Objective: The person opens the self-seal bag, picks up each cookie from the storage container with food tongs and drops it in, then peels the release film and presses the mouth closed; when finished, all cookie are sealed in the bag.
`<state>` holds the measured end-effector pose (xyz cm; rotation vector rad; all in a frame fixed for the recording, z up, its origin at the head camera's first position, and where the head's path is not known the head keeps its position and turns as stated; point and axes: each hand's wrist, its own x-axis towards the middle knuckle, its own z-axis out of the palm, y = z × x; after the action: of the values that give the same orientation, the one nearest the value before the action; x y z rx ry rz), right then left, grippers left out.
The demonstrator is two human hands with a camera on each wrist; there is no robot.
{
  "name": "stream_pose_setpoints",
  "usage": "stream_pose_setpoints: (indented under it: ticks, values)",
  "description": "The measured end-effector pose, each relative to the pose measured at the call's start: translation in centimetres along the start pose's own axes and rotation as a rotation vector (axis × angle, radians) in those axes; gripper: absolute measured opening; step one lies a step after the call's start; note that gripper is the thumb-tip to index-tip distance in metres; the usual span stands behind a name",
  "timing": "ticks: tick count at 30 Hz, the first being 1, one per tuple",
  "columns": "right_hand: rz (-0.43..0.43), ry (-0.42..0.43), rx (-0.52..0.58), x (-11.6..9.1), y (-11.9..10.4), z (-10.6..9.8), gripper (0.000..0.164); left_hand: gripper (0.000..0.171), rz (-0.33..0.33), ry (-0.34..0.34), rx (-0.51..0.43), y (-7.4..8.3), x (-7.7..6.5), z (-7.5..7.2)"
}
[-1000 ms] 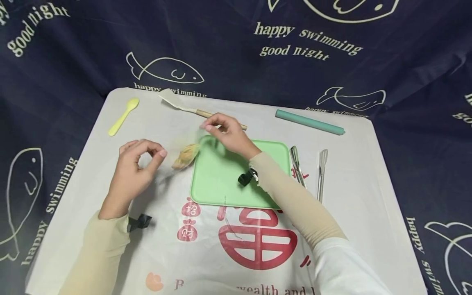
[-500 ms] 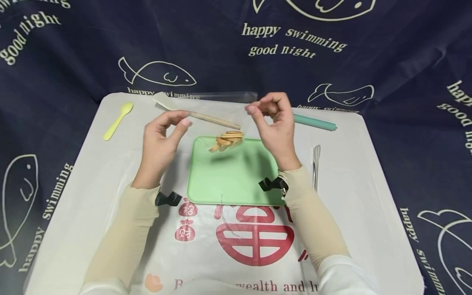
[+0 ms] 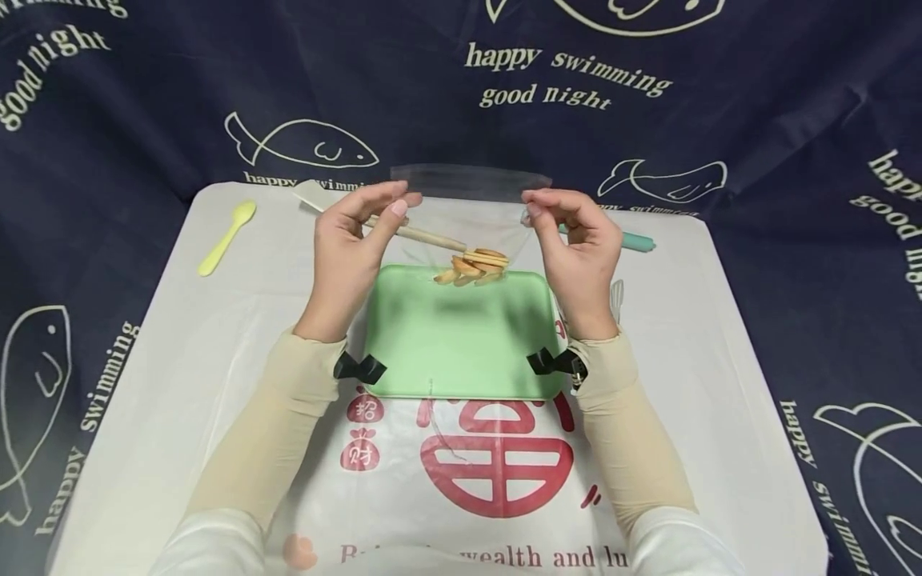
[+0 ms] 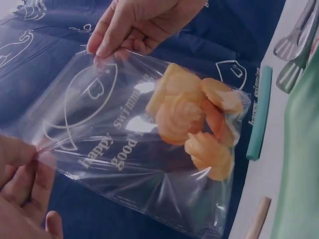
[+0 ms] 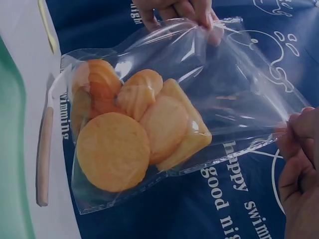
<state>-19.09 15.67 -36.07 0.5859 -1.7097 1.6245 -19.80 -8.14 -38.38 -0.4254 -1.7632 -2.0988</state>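
A clear plastic bag [image 4: 149, 164] hangs between my hands, held up above the far edge of the green tray [image 3: 461, 352]. Several golden cookies [image 3: 475, 266] lie gathered in its bottom; in the right wrist view one round cookie [image 5: 113, 152] shows flat against the plastic. My left hand [image 3: 353, 256] pinches the bag's left upper side between thumb and fingers. On the other side, my right hand [image 3: 576, 256] pinches the opposite upper edge. The bag's top strip rises above both hands in the head view.
A yellow spoon [image 3: 227, 238] lies at the far left. A wooden-handled spatula [image 3: 432, 238] is behind the bag. At the right back lies a teal stick [image 3: 638, 242], with metal tongs [image 3: 616, 300] partly hidden by the right hand. A dark fabric backdrop [image 3: 432, 72] stands behind the table.
The bag of cookies has swung from left of the tray to over its far edge. Both hands have moved up and right, and now stretch the bag between them.
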Motion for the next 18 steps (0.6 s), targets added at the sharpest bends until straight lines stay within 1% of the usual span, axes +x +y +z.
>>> stream_pose_setpoints:
  ticks: [3,6,10,14,18]
  values:
    - [0.005,-0.011,-0.016,0.1,-0.4,0.0,0.008,0.022,0.067,-0.012,-0.013,-0.2,0.1,0.1]
    - [0.02,-0.012,-0.029,0.1,-0.6,-0.3,0.01,0.029,0.145,-0.054,-0.02,-0.3,0.3,0.2]
    - [0.028,-0.037,-0.032,0.2,-0.8,-0.6,0.013,0.031,0.217,-0.077,-0.018,-0.3,0.2,0.2]
    - [0.033,-0.081,-0.027,0.3,-0.8,-0.7,0.014,0.025,0.286,-0.068,0.043,-0.1,0.2,0.2]
    - [0.035,-0.111,-0.048,0.5,-1.0,-1.0,0.018,0.019,0.352,-0.075,0.185,0.2,0.3,0.0]
